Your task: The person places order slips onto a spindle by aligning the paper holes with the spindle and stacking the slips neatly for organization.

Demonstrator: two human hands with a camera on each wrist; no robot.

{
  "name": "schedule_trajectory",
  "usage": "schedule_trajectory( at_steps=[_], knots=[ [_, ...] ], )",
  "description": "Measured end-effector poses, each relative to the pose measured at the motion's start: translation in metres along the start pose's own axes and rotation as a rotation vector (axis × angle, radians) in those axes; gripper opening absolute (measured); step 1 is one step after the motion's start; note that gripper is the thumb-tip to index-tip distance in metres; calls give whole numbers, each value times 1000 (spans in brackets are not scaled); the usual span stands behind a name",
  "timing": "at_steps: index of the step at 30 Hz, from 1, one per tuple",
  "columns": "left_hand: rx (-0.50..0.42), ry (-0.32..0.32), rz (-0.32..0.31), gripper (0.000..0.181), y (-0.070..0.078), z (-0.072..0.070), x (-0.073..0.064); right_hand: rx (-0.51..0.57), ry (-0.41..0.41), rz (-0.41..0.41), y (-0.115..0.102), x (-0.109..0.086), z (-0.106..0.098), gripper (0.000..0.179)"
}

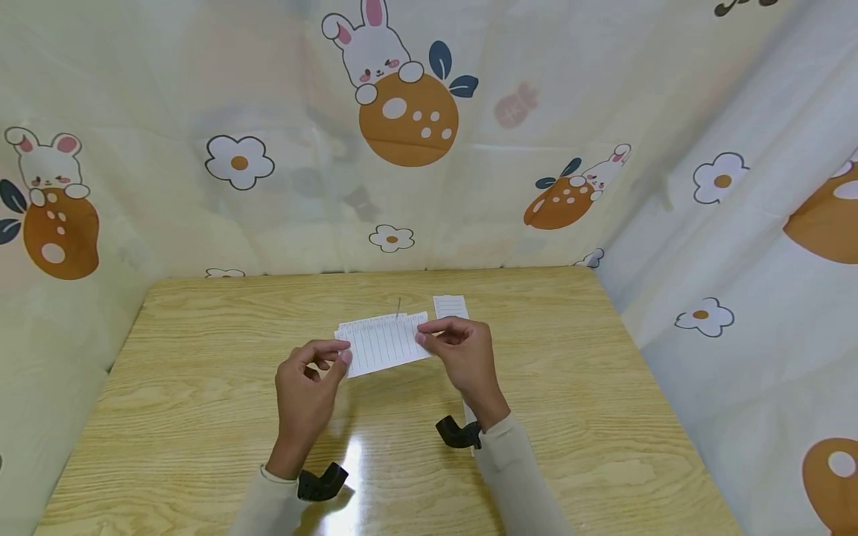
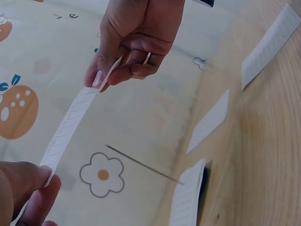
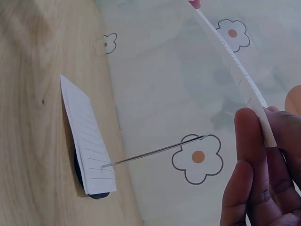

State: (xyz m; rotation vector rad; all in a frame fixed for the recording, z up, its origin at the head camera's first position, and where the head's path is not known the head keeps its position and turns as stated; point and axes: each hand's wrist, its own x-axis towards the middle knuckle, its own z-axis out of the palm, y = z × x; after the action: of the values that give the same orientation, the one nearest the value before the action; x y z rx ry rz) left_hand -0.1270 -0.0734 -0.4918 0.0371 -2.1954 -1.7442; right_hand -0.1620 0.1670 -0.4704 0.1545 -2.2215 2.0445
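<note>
In my head view, left hand (image 1: 304, 391) and right hand (image 1: 465, 361) fingers pinched a lined slip (image 1: 385, 348), mostly hiding the paper stack (image 3: 87, 139).

No word, brand or number can be read. The held slip (image 1: 385, 346) bears ruled lines and, along 1 long edge, tiny marks too small to make out. Near the far edge of the surface (image 1: 201, 357), the stack (image 3: 89, 136) and the far slip (image 1: 450, 307) show ruled lines, nothing legible. Dark marks (image 1: 724, 9) high on the curtain (image 1: 268, 89) are cut off.
</note>
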Motion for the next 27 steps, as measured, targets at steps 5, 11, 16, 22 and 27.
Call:
schedule_trajectory(
  at_steps=[5,11,16,22,27],
  knots=[
    [-9,5,12,11,1,-1,8,3,3,-5,-3,6,2,9],
    [-10,6,34,11,4,-1,19,1,18,2,-7,15,4,10],
    [-10,11,55,10,6,0,30,-3,50,13,-8,25,8,11],
    [-10,26,57,10,10,0,39,11,58,10,-11,33,10,10],
    [-3,21,52,10,14,1,45,10,71,5,-15,39,10,9]
  ],
)
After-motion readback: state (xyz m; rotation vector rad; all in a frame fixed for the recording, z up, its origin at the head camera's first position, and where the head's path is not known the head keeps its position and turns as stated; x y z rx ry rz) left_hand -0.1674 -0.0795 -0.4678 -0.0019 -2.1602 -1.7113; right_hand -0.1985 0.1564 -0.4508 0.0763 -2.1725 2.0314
